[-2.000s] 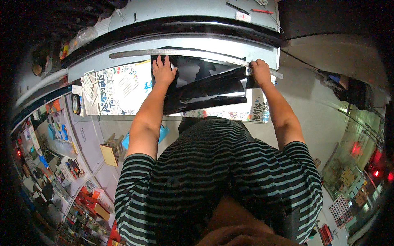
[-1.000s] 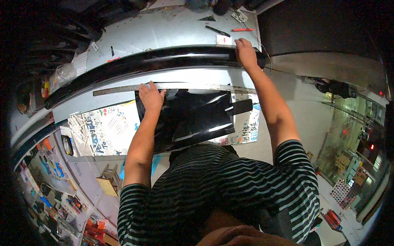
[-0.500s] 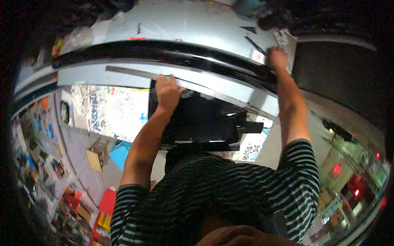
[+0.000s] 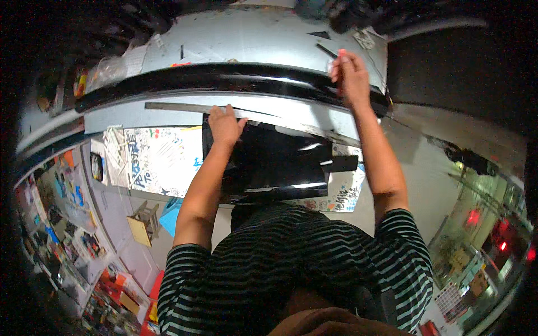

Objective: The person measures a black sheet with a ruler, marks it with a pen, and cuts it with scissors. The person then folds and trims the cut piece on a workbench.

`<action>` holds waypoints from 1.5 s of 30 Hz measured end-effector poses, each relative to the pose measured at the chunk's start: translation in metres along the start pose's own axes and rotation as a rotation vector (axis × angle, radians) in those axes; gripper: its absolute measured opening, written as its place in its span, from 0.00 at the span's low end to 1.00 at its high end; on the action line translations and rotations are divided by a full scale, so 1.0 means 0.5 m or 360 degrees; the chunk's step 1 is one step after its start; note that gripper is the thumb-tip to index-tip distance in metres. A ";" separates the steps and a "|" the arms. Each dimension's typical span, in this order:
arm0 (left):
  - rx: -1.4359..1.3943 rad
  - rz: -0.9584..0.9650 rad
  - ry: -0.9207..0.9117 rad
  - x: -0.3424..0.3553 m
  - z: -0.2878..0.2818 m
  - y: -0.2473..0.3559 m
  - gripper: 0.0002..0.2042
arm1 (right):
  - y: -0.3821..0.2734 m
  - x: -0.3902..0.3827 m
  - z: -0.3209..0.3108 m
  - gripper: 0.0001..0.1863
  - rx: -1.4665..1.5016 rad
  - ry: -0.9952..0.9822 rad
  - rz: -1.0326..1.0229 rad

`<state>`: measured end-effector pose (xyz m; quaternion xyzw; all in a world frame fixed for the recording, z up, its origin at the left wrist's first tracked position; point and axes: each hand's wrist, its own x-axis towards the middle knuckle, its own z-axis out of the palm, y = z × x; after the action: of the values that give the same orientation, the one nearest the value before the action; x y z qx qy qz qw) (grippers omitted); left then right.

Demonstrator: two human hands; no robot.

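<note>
left hand (image 4: pixel 225 127) lay spread, pressing long thin grey metal strip (image 4: pixel 176 106) over glossy black sheet (image 4: pixel 274 159), right hand (image 4: pixel 352 81) clenched around mostly hidden red stick (image 4: pixel 342 53)

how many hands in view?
2: left hand on the ruler; right hand near the right end of the black roll, something red at its fingertips. Dark edges could hide others.

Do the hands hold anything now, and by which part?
The right hand seems to hold a red object, though the gripped part is unclear. The left hand only rests on the ruler.
</note>
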<state>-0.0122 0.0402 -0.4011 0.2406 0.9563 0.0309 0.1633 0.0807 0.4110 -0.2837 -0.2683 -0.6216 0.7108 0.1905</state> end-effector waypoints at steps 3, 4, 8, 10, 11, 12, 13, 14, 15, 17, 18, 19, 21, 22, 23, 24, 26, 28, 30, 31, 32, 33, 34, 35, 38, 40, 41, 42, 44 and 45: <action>-0.0446 0.0074 0.0029 -0.018 -0.068 0.049 0.36 | -0.054 -0.140 0.066 0.16 0.0498 -0.0079 0.0426; -0.0696 0.0139 0.0067 -0.034 -0.090 0.073 0.34 | -0.063 -0.185 0.086 0.21 0.0573 -0.0151 0.0418; -0.1956 0.0194 -0.0357 -0.128 -0.179 0.182 0.25 | -0.085 -0.325 0.114 0.31 0.0825 -0.0357 0.0527; -0.2203 0.0333 -0.0480 -0.166 -0.225 0.216 0.24 | -0.092 -0.375 0.114 0.26 0.0830 -0.0451 0.0584; -0.2257 0.0381 -0.0516 -0.183 -0.246 0.230 0.23 | -0.095 -0.392 0.113 0.25 0.0773 -0.0475 0.0634; -0.2311 0.0432 -0.0550 -0.197 -0.266 0.239 0.23 | -0.096 -0.412 0.117 0.21 0.0803 -0.0486 0.0566; -0.2296 0.0384 -0.0565 -0.211 -0.283 0.244 0.22 | -0.100 -0.424 0.114 0.20 0.0750 -0.0516 0.0618; -0.2283 0.0337 -0.0579 -0.225 -0.299 0.248 0.22 | -0.103 -0.433 0.110 0.19 0.0710 -0.0565 0.0653; -0.2269 0.0305 -0.0587 -0.234 -0.311 0.251 0.22 | -0.105 -0.441 0.107 0.18 0.0668 -0.0612 0.0686; -0.2278 0.0414 -0.0575 -0.248 -0.326 0.254 0.22 | -0.106 -0.458 0.111 0.19 0.0677 -0.0629 0.0694; -0.2270 0.0449 -0.0595 -0.254 -0.329 0.253 0.22 | -0.106 -0.471 0.114 0.18 0.0654 -0.0632 0.0701; -0.2260 0.0480 -0.0617 -0.259 -0.331 0.251 0.22 | -0.107 -0.479 0.116 0.17 0.0630 -0.0637 0.0709; -0.2232 0.0486 -0.0624 -0.270 -0.328 0.245 0.22 | -0.106 -0.483 0.116 0.17 0.0628 -0.0739 0.0755; -0.2291 0.0493 -0.0622 -0.275 -0.323 0.245 0.22 | -0.104 -0.490 0.119 0.16 0.0674 -0.0732 0.0767; -0.2349 0.0499 -0.0625 -0.280 -0.318 0.243 0.22 | -0.103 -0.494 0.122 0.16 0.0719 -0.0726 0.0778; -0.2375 0.0473 -0.0627 -0.284 -0.313 0.240 0.21 | -0.101 -0.495 0.125 0.16 0.0754 -0.0743 0.0801; -0.2412 0.0407 -0.0646 -0.291 -0.304 0.233 0.21 | -0.098 -0.497 0.130 0.16 0.0815 -0.0760 0.0872; -0.2496 0.0425 -0.0656 -0.297 -0.298 0.223 0.21 | -0.098 -0.499 0.133 0.18 0.0903 -0.0771 0.0932; -0.2561 0.0420 -0.0655 -0.302 -0.294 0.212 0.21 | -0.097 -0.499 0.139 0.18 0.0955 -0.0777 0.0989; -0.2590 0.0413 -0.0649 -0.304 -0.292 0.207 0.20 | -0.097 -0.498 0.142 0.18 0.0966 -0.0787 0.1005; -0.2630 0.0449 -0.0628 -0.306 -0.291 0.201 0.20 | -0.098 -0.497 0.144 0.18 0.0981 -0.0802 0.1012; -0.2595 0.0411 -0.0662 -0.305 -0.290 0.194 0.20 | -0.097 -0.495 0.147 0.18 0.0956 -0.0802 0.1026; -0.2570 0.0414 -0.0684 -0.304 -0.290 0.186 0.19 | -0.096 -0.492 0.150 0.17 0.0936 -0.0806 0.1032; -0.2546 0.0423 -0.0704 -0.303 -0.290 0.180 0.19 | -0.094 -0.490 0.153 0.17 0.0919 -0.0801 0.1041; -0.2465 0.0359 -0.0706 -0.300 -0.289 0.168 0.18 | -0.090 -0.487 0.158 0.15 0.0840 -0.0817 0.1069; -0.2589 0.0312 -0.0667 -0.300 -0.289 0.166 0.17 | -0.086 -0.484 0.162 0.15 0.0764 -0.0823 0.1069; -0.2644 0.0307 -0.0631 -0.300 -0.289 0.165 0.17 | -0.084 -0.480 0.166 0.15 0.0731 -0.0832 0.1065; -0.2653 0.0278 -0.0572 -0.297 -0.289 0.164 0.17 | -0.082 -0.479 0.169 0.16 0.0608 -0.0832 0.1026; -0.2690 0.0324 -0.0391 -0.292 -0.288 0.162 0.17 | -0.082 -0.479 0.173 0.17 0.0418 -0.0829 0.0979; -0.2736 0.0243 -0.0382 -0.287 -0.286 0.161 0.17 | -0.082 -0.478 0.175 0.17 0.0367 -0.0838 0.0967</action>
<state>0.0963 0.0463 -0.2121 0.0992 0.5590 0.7274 0.3855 0.2114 0.2046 -0.2016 -0.2256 -0.4581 0.8439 -0.1645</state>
